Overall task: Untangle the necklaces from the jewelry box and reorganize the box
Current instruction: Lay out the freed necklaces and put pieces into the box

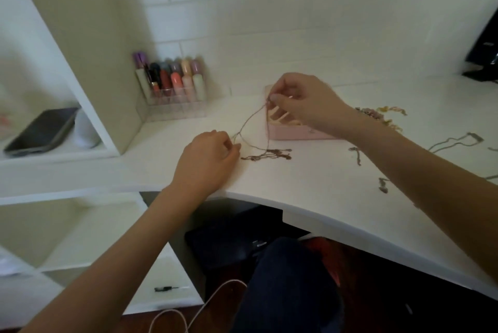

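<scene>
Your right hand (299, 101) pinches a necklace (252, 119) above the jewelry box (291, 133); your left hand (213, 154), left of the box, pinches its other end.

jewelry box (291, 132) on desk (310, 190), organizer (172, 95) left

Just one view here, a wide-angle head cam looking forward and down over the white desk (310, 187) from pretty close, both forearms reaching in from below. Edges bend, and it's a bit blurry, probably motion.
</scene>
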{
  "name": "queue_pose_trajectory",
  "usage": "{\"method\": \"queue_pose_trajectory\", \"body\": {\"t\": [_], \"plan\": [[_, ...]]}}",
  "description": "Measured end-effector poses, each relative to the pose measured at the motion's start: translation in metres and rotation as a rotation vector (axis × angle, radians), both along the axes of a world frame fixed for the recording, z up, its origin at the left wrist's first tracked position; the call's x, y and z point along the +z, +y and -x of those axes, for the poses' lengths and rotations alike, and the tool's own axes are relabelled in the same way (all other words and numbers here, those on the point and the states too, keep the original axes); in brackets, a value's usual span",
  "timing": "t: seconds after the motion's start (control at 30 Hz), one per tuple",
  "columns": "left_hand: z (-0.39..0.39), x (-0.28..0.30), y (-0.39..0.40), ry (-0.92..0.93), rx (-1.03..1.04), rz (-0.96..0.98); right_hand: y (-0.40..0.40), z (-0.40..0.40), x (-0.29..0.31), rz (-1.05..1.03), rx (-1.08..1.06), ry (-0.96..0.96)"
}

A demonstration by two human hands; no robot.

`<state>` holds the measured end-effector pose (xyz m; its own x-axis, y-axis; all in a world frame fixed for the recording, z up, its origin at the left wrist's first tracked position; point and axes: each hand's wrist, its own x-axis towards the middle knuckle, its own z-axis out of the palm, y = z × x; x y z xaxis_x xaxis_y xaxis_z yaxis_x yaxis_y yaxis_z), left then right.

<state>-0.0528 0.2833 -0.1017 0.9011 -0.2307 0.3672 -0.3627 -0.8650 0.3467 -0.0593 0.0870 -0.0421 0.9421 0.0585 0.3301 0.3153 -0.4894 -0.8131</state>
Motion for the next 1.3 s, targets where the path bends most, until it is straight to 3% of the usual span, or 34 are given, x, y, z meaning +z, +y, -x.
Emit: {"method": "queue_pose_trajectory", "body": {"t": [0.17,0.23,0.33,0.4,0.6,0.83,0.97,1.17,1.3], "plan": [[-0.008,0.021,-0.036,0.202,-0.285,0.669,0.008,0.001,0.013,-0.19,0.113,-0.001],[-0.011,0.025,-0.053,0.214,-0.325,0.853,0.006,0.001,0.011,-0.262,0.086,-0.015],[-0.011,0.02,-0.069,0.213,-0.321,1.028,-0.004,0.0,0.005,-0.548,0.031,0.033],[-0.011,0.013,-0.073,0.223,-0.297,1.01,-0.012,-0.002,0.0,-0.597,-0.061,0.013],[-0.018,0.006,-0.065,0.135,-0.201,0.957,-0.029,-0.009,-0.008,-0.451,-0.383,-0.184],[-0.025,0.002,-0.058,0.084,-0.1,0.973,-0.052,-0.014,-0.008,-0.451,-0.585,-0.329],[-0.022,0.002,-0.057,0.084,-0.058,1.045,-0.058,-0.013,-0.005,-0.515,-0.53,-0.265],[-0.022,0.004,-0.057,0.122,-0.121,1.068,-0.052,0.0,0.007,-0.529,-0.224,-0.136],[-0.01,0.008,-0.064,-0.014,-0.259,0.849,-0.046,0.007,0.012,-0.489,-0.076,-0.07]]}}
